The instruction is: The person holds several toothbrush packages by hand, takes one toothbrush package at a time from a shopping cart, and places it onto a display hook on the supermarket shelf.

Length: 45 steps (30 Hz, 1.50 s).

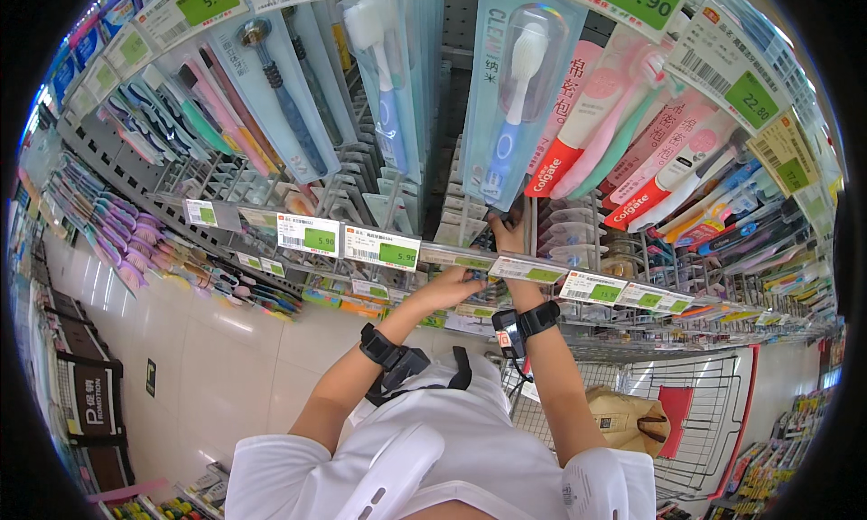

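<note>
My right hand point(513, 234) reaches up behind the price rail point(457, 257). Its fingertips are at the bottom edge of a blue blister pack point(488, 106) with a white-headed toothbrush point(520, 79) inside. Whether they grip that pack or something behind it is hidden. Lower down, my left hand point(443, 291) is at the front of the rail, thumb and fingers pointing right towards a small dark item point(478, 276) that is too small to make out. Both wrists wear black straps with small devices. Left of the pack hangs another blue-and-white toothbrush pack point(386, 86).
Pink and red Colgate toothbrush packs point(576, 120) hang on the right. Metal hooks point(389, 205) with packaged goods stick out below. A wire shopping cart point(704, 391) with a brown paper bag point(626, 418) stands at my right. Tiled floor point(223, 364) shows at left.
</note>
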### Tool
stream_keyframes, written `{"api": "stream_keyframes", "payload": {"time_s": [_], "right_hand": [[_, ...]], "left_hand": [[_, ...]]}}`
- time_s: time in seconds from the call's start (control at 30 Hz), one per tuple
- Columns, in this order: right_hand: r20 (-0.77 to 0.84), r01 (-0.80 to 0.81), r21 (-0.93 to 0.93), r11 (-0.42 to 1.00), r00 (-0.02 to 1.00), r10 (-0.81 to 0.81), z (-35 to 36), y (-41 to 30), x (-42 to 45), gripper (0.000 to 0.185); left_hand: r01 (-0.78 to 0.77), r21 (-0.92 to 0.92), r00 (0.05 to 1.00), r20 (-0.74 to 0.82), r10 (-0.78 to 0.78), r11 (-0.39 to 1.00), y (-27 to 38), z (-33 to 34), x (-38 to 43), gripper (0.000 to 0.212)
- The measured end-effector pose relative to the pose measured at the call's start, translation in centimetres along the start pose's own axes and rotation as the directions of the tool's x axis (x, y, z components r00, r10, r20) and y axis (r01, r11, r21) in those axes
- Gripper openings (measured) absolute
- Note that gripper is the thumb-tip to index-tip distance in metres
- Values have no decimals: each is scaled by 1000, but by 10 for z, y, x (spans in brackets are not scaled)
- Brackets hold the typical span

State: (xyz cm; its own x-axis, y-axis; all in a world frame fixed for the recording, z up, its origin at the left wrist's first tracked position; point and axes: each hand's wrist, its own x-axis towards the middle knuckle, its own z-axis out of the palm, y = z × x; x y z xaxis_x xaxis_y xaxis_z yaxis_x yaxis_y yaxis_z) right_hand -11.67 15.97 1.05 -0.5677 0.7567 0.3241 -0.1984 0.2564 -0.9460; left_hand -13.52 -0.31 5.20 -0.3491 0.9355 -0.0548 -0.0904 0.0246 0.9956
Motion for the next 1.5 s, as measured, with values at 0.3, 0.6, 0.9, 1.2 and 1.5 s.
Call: {"api": "stream_keyframes", "payload": {"time_s": [0.3, 0.6, 0.9, 1.2, 1.5], "right_hand": [[79, -159, 13, 987, 984, 157, 2, -21, -3, 29], [-57, -93, 125, 988, 993, 101, 0, -37, -38, 18], [-171, -265, 10, 964, 950, 263, -1, -89, -86, 26], [-144, -225, 145, 963, 958, 246, 2, -116, -120, 20], [-152, -293, 154, 944, 937, 316, 5, -135, -144, 17]], "left_hand": [[102, 33, 995, 15, -103, 994, -13, -9, 1, 36], [162, 161, 979, 94, -179, 974, -1, -14, -10, 56], [196, 202, 952, 195, -236, 959, -5, -29, -22, 70], [142, 127, 933, 314, -176, 982, -14, -36, -32, 74], [171, 27, 873, 460, -164, 985, 15, -37, -52, 57]]}}
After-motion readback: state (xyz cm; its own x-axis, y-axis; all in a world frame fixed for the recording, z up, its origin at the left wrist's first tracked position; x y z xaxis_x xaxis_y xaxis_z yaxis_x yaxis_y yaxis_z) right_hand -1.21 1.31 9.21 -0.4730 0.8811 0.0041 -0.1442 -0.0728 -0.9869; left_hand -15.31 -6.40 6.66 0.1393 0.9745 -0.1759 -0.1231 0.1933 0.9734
